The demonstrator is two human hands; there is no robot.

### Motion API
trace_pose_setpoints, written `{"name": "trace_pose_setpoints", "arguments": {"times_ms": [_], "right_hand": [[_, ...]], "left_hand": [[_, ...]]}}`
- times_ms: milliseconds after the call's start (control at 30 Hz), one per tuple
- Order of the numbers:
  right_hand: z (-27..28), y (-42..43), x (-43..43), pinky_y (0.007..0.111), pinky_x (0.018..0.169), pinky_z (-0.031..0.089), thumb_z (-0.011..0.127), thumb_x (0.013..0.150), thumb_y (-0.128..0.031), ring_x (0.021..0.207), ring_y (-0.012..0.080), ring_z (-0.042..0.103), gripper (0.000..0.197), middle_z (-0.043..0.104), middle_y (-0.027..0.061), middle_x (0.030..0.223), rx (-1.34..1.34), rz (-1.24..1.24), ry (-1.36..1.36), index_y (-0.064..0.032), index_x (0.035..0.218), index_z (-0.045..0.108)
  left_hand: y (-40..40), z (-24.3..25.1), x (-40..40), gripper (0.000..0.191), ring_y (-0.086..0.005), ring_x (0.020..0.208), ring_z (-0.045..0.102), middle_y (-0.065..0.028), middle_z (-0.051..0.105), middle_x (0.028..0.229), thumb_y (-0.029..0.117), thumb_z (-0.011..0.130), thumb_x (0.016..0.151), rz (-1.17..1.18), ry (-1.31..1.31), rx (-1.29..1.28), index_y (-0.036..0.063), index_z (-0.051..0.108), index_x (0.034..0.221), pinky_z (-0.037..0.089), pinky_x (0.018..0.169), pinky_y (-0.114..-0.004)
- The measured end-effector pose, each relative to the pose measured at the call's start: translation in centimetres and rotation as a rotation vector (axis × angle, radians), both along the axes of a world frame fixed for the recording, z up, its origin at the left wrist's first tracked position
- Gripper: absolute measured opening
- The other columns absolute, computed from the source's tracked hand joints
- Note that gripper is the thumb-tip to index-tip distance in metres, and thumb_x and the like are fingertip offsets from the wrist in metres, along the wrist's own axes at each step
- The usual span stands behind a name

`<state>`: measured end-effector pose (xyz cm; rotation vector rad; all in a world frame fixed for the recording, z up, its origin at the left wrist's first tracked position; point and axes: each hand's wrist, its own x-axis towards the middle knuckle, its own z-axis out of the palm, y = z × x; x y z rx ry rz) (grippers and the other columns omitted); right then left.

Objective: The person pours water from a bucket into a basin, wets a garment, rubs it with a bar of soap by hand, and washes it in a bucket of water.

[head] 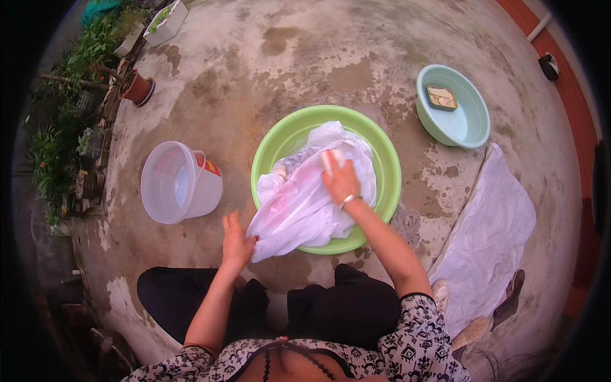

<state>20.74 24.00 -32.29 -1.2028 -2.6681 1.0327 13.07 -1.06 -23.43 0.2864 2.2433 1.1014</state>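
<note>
A wet white cloth (296, 210) with a pinkish patch lies bunched in a round green basin (326, 111). One end of it is drawn over the basin's near-left rim. At that end is my left hand (237, 246), its thumb over the cloth's edge and its fingers pointing away from me; the grip is partly hidden. My right hand (342, 184), blurred and with a bangle at the wrist, rests on the cloth inside the basin. In its fingers is a small white and reddish block (332, 160), too blurred to tell whether it is soap or a brush.
A clear plastic bucket (205, 191) stands left of the basin. A pale blue basin (470, 126) at far right holds a small container (441, 98). A grey rag (405, 225) and a white sheet (491, 229) lie on the concrete floor. Potted plants (135, 88) line the left edge.
</note>
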Motion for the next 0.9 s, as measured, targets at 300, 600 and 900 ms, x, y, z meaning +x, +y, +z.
{"name": "trace_pose_setpoints", "arguments": {"times_ms": [300, 600, 900], "right_hand": [[-2.8, -1.3, -0.4, 0.038, 0.07, 0.041, 0.046, 0.077, -0.029, 0.089, 0.0268, 0.046, 0.053, 0.041, 0.013, 0.112, 0.532, 0.633, 0.069, -0.0391, 0.125, 0.027], [-0.5, -3.0, 0.1, 0.037, 0.075, 0.039, 0.052, 0.072, -0.026, 0.092, 0.0291, 0.045, 0.054, 0.043, 0.0169, 0.103, 0.214, 0.291, 0.243, -0.039, 0.121, 0.034], [-7.8, 4.0, -0.3, 0.037, 0.078, 0.034, 0.049, 0.076, -0.027, 0.102, 0.025, 0.041, 0.056, 0.038, 0.0128, 0.116, 0.856, 0.478, -0.104, -0.0456, 0.123, 0.025]], "left_hand": [[2.4, -2.8, 3.2, 0.035, -0.0276, 0.11, 0.041, -0.0125, 0.045, 0.118, 0.004, 0.047, 0.069, -0.93, 0.849, -0.342, 0.0065, 0.053, 0.103, 0.037, 0.077, -0.041], [1.5, 2.5, 4.0, 0.037, -0.0234, 0.099, 0.05, -0.0114, 0.055, 0.101, -0.002, 0.049, 0.062, -0.961, 0.914, -0.36, 0.0051, 0.055, 0.098, 0.04, 0.073, -0.036], [0.8, 7.4, 3.1, 0.043, -0.0237, 0.093, 0.053, -0.0105, 0.057, 0.101, 0.0, 0.051, 0.06, -1.123, 0.603, -0.354, 0.0044, 0.055, 0.102, 0.042, 0.074, -0.033]]}}
